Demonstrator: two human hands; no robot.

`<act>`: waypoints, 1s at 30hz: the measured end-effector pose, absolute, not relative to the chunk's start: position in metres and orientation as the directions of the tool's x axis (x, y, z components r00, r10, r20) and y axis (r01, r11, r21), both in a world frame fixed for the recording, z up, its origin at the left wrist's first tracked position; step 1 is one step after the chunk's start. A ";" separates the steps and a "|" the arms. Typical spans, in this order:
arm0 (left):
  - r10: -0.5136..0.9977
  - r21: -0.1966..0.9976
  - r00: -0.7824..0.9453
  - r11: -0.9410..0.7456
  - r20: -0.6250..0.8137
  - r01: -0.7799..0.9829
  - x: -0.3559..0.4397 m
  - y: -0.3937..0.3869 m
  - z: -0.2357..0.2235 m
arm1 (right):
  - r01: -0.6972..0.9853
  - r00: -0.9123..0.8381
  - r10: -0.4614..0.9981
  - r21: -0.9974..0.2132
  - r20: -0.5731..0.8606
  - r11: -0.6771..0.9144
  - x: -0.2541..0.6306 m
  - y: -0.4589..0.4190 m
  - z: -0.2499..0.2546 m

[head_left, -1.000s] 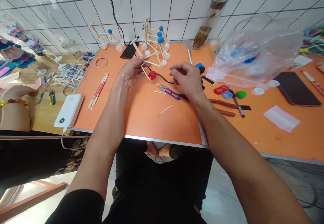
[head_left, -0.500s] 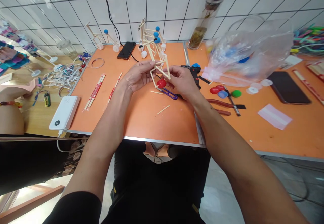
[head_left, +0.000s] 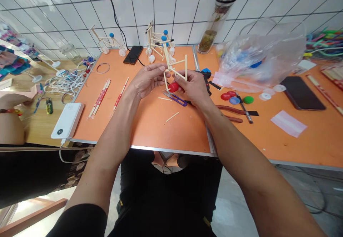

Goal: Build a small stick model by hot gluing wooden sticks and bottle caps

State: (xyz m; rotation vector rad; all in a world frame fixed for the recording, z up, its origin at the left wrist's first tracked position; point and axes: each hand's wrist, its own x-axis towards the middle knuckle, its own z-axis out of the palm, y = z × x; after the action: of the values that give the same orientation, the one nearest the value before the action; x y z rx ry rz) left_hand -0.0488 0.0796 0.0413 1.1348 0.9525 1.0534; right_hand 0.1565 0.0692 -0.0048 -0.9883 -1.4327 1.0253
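Observation:
Between both hands, above the orange table, is a small frame of wooden sticks (head_left: pixel 177 62) with a red cap-like piece (head_left: pixel 173 87) at its lower end. My left hand (head_left: pixel 150 80) pinches the frame from the left, thumb on top. From the right, my right hand (head_left: pixel 194 86) grips it by the lower sticks near the red piece; some fingertips are hidden. Below the hands lie a purple-handled cutter (head_left: pixel 179 100) and short cut sticks (head_left: pixel 172 116). Two similar stick models with blue balls, a smaller one (head_left: pixel 109 44) and a larger one (head_left: pixel 158 42), stand by the wall.
Wrapped chopsticks (head_left: pixel 99 98) and a white power bank (head_left: pixel 67 120) are on the left. To the right lie pliers (head_left: pixel 230 114), coloured caps (head_left: pixel 248 99), a plastic bag (head_left: pixel 257 58) and a phone (head_left: pixel 304 93). A glass bottle (head_left: pixel 214 26) stands behind. Another person's arm (head_left: pixel 12 117) rests at far left.
The stick frame has turned in my hands, its upper sticks swinging to the right and more upright. Both hands keep hold of it and have shifted slightly.

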 end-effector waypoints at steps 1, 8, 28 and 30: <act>0.972 0.986 0.226 0.092 -0.058 -0.142 -0.048 0.079 0.041 | 0.037 -0.075 0.959 -0.960 0.275 0.278 0.156 0.069 -0.005; 0.988 0.998 0.151 0.034 -0.026 -0.049 -0.050 0.082 0.037 | 0.065 -0.038 0.965 -0.963 0.260 0.262 0.154 0.070 -0.006; 0.998 0.998 0.036 0.053 -0.051 -0.046 -0.058 0.093 0.024 | 0.191 0.018 0.962 -0.945 0.274 0.266 0.155 0.077 -0.015; 0.999 0.997 0.012 0.051 -0.051 -0.061 -0.064 0.097 0.023 | 0.200 0.046 0.961 -0.945 0.272 0.257 0.157 0.078 -0.014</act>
State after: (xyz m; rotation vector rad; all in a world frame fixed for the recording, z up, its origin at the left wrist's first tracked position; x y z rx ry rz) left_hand -0.0639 0.0966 0.0232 1.1313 1.1801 1.1926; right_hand 0.1571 0.0781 -0.0143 -1.1754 -1.4082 0.8571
